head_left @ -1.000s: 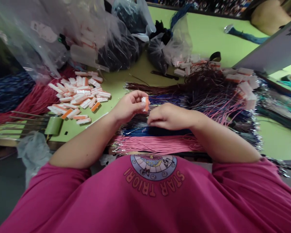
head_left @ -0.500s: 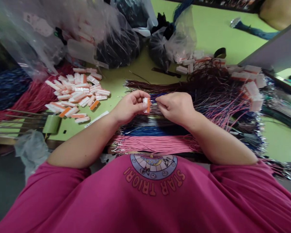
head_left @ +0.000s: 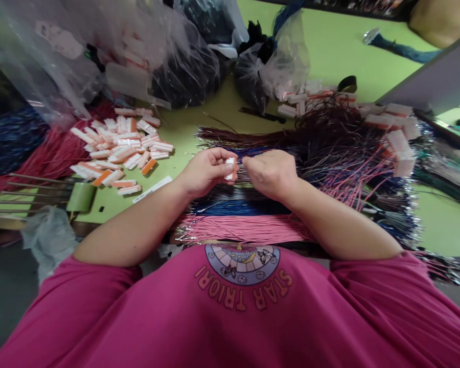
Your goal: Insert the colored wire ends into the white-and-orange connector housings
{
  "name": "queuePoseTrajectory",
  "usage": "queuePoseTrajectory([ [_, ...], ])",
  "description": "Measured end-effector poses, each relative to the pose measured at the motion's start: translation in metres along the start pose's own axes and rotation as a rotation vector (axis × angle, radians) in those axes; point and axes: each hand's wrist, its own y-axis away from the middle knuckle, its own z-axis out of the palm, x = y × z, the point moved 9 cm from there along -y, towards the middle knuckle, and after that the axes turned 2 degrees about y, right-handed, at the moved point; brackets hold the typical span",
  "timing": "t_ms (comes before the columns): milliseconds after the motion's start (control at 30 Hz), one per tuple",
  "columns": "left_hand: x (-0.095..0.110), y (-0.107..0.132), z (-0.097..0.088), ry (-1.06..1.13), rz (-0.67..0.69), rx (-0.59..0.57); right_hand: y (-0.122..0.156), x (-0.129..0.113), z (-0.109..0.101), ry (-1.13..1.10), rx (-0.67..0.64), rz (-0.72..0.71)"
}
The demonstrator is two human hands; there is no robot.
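Between the thumb and fingers of my left hand [head_left: 206, 173] is a small white and orange connector housing [head_left: 231, 169], its orange side turned toward my right hand. My right hand [head_left: 271, 173] is closed in a pinch just right of the housing; whatever its fingertips hold is too small to make out. Both hands are above rows of cut wires. Blue wires [head_left: 245, 207] and pink wires [head_left: 245, 228] lie nearest my body, and dark brown wires [head_left: 249, 137] lie beyond the hands.
A heap of white and orange connector housings [head_left: 124, 143] lies on the green table at left. A green block with metal rods [head_left: 80, 197] sits at the left edge. Plastic bags [head_left: 187, 66] stand at the back. More housings with wires [head_left: 400, 140] are piled at right.
My right hand has shifted slightly left, closer to the connector housing. The housing has turned a little in my left hand, which stays in nearly the same place.
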Motion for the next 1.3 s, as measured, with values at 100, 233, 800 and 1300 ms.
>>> queuePoseTrajectory([
  [100,-0.003,-0.001,0.001,-0.049,-0.002,-0.003,-0.001,-0.003,0.008,-0.032,-0.014,-0.011],
  [233,-0.001,-0.002,0.0,-0.109,0.018,0.005,-0.005,-0.001,0.012,-0.03,-0.051,0.026],
  [800,0.043,-0.005,-0.057,-0.175,0.22,0.312,-0.003,0.038,0.03,-0.331,-0.185,0.016],
  [1300,0.033,-0.008,-0.048,-0.11,0.159,0.222,0.009,0.052,-0.014,-0.544,-0.149,-0.014],
])
